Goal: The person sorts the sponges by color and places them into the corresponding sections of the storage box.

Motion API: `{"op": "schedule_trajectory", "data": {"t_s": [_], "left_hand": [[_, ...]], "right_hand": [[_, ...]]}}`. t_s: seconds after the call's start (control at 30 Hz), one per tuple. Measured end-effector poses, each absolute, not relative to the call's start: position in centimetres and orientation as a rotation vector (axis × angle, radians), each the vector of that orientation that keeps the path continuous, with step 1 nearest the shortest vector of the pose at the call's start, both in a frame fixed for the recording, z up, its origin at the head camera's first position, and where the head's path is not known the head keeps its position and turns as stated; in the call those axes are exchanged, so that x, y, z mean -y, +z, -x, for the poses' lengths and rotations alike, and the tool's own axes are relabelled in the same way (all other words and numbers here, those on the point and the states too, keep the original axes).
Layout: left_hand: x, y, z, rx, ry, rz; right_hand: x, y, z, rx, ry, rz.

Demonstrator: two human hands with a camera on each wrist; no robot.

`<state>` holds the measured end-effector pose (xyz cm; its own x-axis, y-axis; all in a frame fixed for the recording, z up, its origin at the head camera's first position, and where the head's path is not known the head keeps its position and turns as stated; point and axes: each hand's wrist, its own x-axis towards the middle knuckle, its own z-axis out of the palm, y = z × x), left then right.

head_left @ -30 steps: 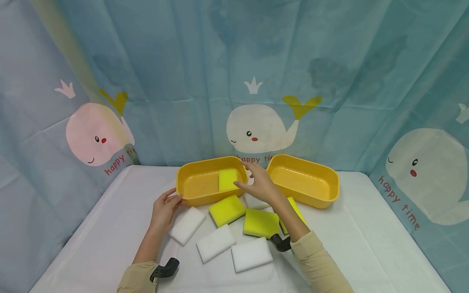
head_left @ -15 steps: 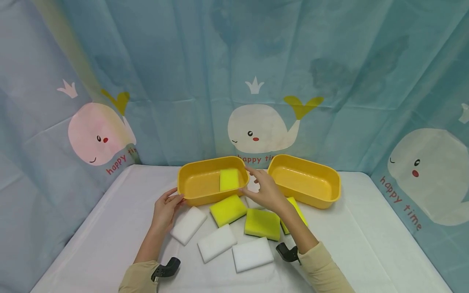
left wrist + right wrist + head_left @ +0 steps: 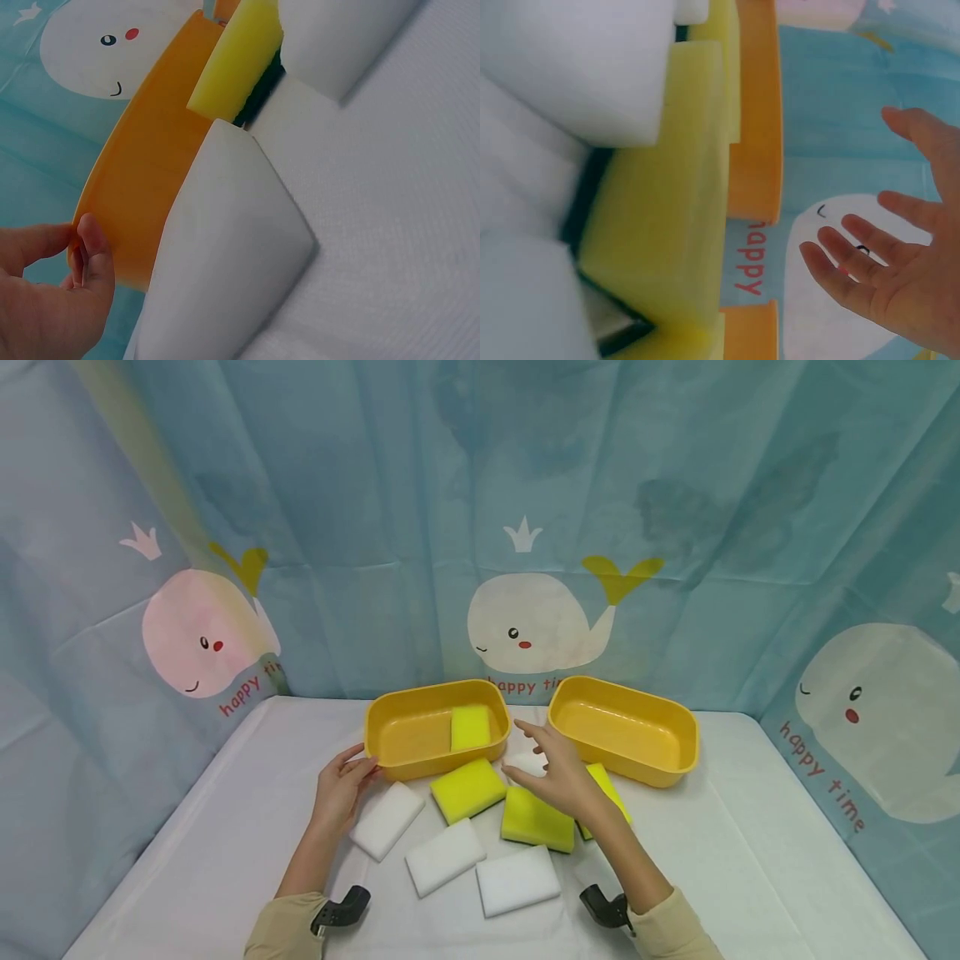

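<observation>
My left hand (image 3: 339,789) pinches the near left corner of the left yellow plastic bin (image 3: 405,767); thumb and fingertips meet at its rim in the left wrist view. A yellow sponge (image 3: 469,728) lies inside that bin, toward its right end. To the right, my right hand (image 3: 561,777) hovers over the sponges with spread fingers, between the two bins, holding nothing. Beneath it are a yellow sponge with a dark green underside (image 3: 536,820) and a partly hidden white sponge (image 3: 529,763). Another yellow sponge (image 3: 468,791) lies against the left bin's front.
A second yellow bin (image 3: 618,722) stands at the back right with nothing in it. White sponges (image 3: 387,821) (image 3: 446,857) (image 3: 517,881) lie nearer the front. One more yellow sponge (image 3: 607,789) sits under my right wrist. A whale-print curtain (image 3: 375,593) rises behind the white table (image 3: 750,860).
My right hand first came to the left bin's right end, then drew back right and nearer, away from its rim. My left hand stays at the bin's left corner.
</observation>
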<state>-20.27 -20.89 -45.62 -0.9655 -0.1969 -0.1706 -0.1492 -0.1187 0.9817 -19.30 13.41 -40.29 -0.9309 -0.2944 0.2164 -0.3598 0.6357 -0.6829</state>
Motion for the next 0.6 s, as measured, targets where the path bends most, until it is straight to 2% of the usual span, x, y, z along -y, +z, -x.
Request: {"op": "schedule_trajectory", "data": {"t_s": [0.6], "left_hand": [[20.9,-45.7,20.3,2.049,-2.309,-0.411]], "right_hand": [[-15.0,-41.8,17.0,2.766,1.241,-0.538]]}}
